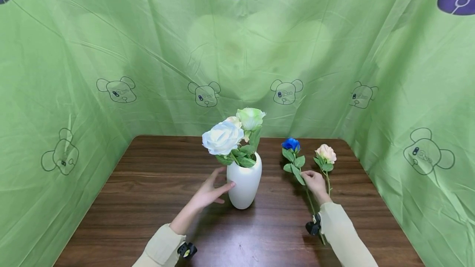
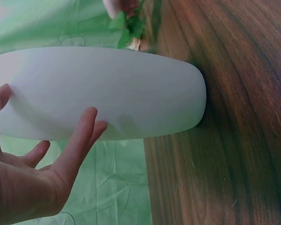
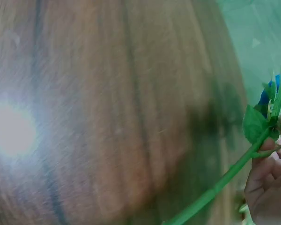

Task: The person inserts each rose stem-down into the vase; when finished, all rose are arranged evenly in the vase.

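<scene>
A white vase [image 1: 243,186] stands upright on the table, holding a pale blue rose [image 1: 223,137], a pale green rose [image 1: 250,118] and a cream bloom partly hidden behind them. My left hand [image 1: 210,193] is at the vase's left side with fingers spread; in the left wrist view its fingertips [image 2: 90,112] overlap the white wall. To the right, my right hand [image 1: 314,183] pinches the stem of a blue rose [image 1: 291,144] just below its leaves. In the right wrist view the green stem [image 3: 225,180] slants past the fingers, the bloom at the right edge.
A pink rose [image 1: 326,153] with a leafy stem lies on the table right of my right hand. The dark wooden table [image 1: 156,176] is enclosed at the back and sides by a green printed cloth [image 1: 163,61].
</scene>
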`<state>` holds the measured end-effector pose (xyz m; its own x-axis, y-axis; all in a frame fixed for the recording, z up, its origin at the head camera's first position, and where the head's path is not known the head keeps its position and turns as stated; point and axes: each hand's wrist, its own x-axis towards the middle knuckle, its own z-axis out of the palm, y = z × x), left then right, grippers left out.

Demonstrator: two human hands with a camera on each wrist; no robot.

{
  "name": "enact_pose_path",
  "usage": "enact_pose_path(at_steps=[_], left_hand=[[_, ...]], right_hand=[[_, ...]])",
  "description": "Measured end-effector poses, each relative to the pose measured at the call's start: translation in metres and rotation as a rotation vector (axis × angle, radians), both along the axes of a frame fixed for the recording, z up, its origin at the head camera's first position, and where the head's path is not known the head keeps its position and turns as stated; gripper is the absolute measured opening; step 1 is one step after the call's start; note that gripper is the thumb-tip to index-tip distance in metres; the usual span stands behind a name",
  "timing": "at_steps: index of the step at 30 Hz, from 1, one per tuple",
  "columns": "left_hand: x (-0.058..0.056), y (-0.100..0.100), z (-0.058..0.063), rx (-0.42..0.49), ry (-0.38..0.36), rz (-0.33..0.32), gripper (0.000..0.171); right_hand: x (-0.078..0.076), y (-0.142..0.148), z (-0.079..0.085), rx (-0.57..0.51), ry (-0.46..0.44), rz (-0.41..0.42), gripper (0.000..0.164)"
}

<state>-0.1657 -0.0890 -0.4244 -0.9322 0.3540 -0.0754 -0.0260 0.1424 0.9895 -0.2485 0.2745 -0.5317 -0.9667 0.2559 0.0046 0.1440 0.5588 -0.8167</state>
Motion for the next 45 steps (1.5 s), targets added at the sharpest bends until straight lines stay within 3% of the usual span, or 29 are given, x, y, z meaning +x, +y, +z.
enact_pose_path(at_steps=[7,16,22,30,37,45], left_hand=[[0.0,0.0,-0.001,0.004,0.001,-0.001,0.063],[0.001,0.0,0.001,-0.005,-0.001,0.003,0.064],[0.001,0.0,0.0,-0.004,-0.005,0.006,0.064],[0.001,0.0,0.001,-0.008,0.003,0.005,0.063],[0.0,0.0,0.003,-0.018,0.005,0.009,0.064],[0.0,0.0,0.002,-0.016,0.003,0.007,0.064]], right_hand=[[-0.006,-0.015,0.035,-0.195,0.143,0.06,0.025],[0.013,-0.048,0.104,-0.343,0.399,0.096,0.023],[0.018,-0.062,0.124,-0.483,0.542,0.063,0.022],[0.017,-0.07,0.137,-0.692,0.686,0.077,0.024],[0.029,-0.08,0.165,-0.825,0.802,0.094,0.015],[0.041,-0.089,0.201,-1.146,0.868,0.163,0.016]])
